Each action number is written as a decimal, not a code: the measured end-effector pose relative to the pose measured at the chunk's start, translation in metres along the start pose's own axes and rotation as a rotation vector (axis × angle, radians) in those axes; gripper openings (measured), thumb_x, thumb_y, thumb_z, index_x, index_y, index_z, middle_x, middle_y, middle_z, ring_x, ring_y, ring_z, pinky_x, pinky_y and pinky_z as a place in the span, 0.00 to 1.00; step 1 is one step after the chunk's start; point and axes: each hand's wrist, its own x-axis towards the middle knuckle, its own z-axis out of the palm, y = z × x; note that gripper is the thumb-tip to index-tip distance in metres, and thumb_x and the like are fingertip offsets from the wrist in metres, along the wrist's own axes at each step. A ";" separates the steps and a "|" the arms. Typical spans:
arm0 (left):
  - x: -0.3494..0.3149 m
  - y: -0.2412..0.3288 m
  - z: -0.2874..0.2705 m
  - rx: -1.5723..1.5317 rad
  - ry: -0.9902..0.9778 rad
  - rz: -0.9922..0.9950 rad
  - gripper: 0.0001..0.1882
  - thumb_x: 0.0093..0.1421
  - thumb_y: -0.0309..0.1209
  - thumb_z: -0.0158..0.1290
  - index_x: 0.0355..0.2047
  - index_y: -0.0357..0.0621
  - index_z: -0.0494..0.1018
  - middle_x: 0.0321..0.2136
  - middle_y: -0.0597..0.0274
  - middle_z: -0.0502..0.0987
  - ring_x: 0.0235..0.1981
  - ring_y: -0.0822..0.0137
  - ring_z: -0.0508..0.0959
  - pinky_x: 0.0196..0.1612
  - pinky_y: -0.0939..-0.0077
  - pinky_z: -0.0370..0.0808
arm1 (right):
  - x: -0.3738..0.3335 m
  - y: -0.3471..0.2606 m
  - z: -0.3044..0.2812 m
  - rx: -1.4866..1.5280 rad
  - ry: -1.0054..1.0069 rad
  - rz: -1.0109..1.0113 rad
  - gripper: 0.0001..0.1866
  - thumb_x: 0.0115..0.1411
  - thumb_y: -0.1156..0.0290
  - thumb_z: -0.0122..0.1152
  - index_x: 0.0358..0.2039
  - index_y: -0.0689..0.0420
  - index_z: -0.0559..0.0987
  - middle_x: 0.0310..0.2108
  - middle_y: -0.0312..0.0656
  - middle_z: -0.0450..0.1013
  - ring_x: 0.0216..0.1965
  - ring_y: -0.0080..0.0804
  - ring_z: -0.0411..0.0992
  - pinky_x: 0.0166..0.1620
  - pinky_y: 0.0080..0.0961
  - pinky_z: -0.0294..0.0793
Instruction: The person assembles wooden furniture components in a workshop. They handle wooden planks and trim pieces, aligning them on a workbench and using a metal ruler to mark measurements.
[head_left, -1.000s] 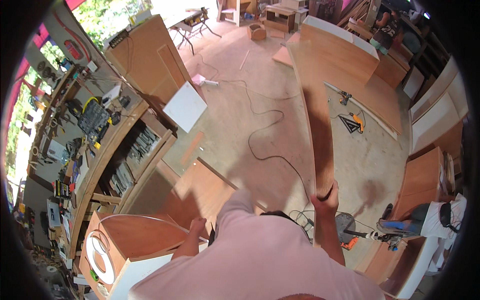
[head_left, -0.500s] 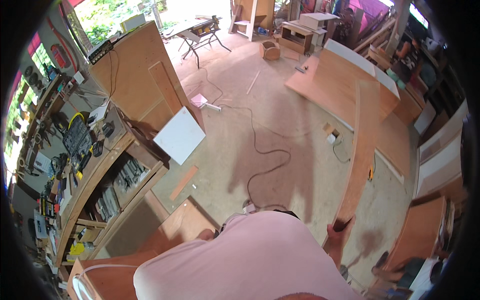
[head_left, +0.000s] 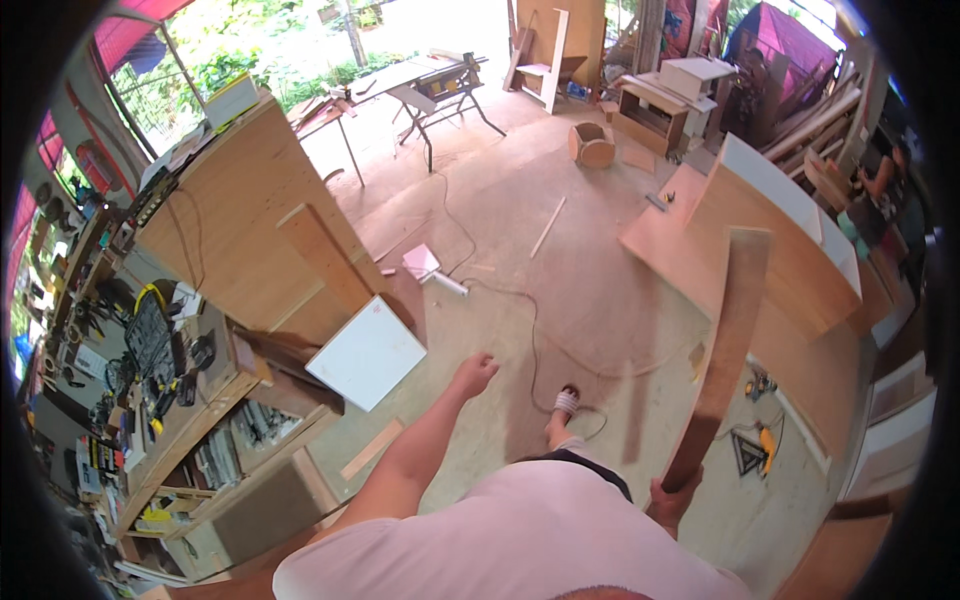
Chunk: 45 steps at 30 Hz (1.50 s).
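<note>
My right hand (head_left: pixel 675 502) is closed around the lower end of a long, narrow wooden board (head_left: pixel 727 350). The board stretches up and away from me on the right, its near part in shadow and its far end overlapping the large panels behind. My left hand (head_left: pixel 477 376) hangs out in front of me over the floor, fingers curled in, with nothing seen in it. A white square panel (head_left: pixel 367 353) leans against the workbench side, left of that hand. My sandalled foot (head_left: pixel 566 400) shows between the hands, close to a dark cord (head_left: pixel 535 340).
Big wooden panels (head_left: pixel 665 235) lie at the right. A yellow-orange power tool (head_left: pixel 767 450) is on the floor beyond the board. At left stands a tool-covered workbench (head_left: pixel 190 430) and a tall wooden cabinet (head_left: pixel 250 210). A folding saw table (head_left: pixel 440 95) stands far off; another person (head_left: pixel 885 180) is at far right.
My left arm has swung forward into view. I have moved ahead, and one foot now shows. The board is still in my right hand; the power tool now shows beside it.
</note>
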 end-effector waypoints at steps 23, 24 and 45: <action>0.457 -0.070 0.044 0.493 -0.404 -0.509 0.29 0.58 0.57 0.53 0.40 0.41 0.82 0.41 0.45 0.81 0.44 0.45 0.81 0.45 0.54 0.77 | 0.745 -0.258 0.406 0.197 -0.160 -0.530 0.56 0.42 0.69 0.75 0.67 0.65 0.51 0.59 0.55 0.59 0.61 0.48 0.60 0.63 0.41 0.61; 0.507 -0.051 0.037 0.507 -0.368 -0.435 0.29 0.58 0.56 0.52 0.41 0.41 0.82 0.43 0.44 0.81 0.45 0.45 0.80 0.48 0.54 0.75 | 0.774 -0.268 0.427 0.207 -0.142 -0.566 0.56 0.43 0.67 0.76 0.67 0.65 0.50 0.60 0.54 0.58 0.62 0.46 0.60 0.64 0.41 0.61; 1.002 0.132 -0.102 0.200 -0.043 -0.596 0.27 0.58 0.51 0.54 0.47 0.43 0.78 0.50 0.47 0.78 0.51 0.48 0.77 0.54 0.55 0.73 | 1.241 -0.397 0.832 0.543 -0.125 -0.590 0.68 0.43 0.47 0.81 0.69 0.64 0.43 0.63 0.52 0.54 0.62 0.41 0.58 0.65 0.38 0.59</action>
